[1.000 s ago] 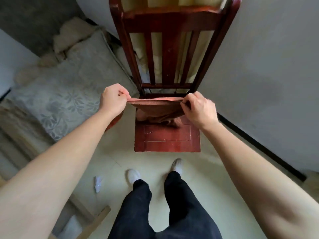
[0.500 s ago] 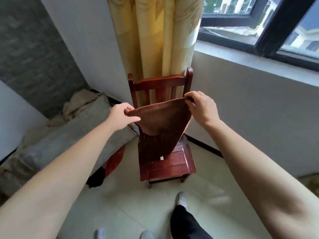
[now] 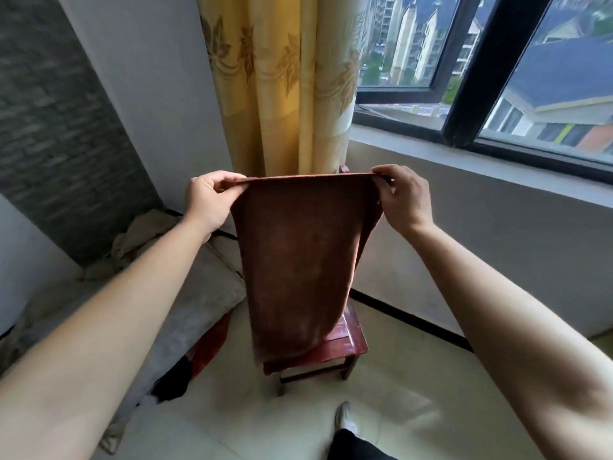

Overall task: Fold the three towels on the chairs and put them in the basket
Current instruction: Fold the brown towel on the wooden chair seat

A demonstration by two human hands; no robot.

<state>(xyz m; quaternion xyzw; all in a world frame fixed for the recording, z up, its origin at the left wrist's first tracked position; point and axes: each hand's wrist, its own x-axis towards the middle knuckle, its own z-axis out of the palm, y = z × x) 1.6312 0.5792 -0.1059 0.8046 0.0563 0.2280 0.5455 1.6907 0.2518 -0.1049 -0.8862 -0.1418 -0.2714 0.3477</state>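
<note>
Two hands, the left hand point(image 3: 208, 197) and right hand point(image 3: 403, 197), pinch the brown towel's point(image 3: 295, 260) top corners, stretched between them. Its loose tail below may snag the chair point(image 3: 345, 343), or a corner could slip free.

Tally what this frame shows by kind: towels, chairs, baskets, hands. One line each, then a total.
Towels: 1, the brown towel held up by its top edge
Chairs: 1, the red wooden chair behind the towel
Baskets: 0 in view
Hands: 2, the left hand and the right hand, each pinching a top corner
Total: 4
</note>
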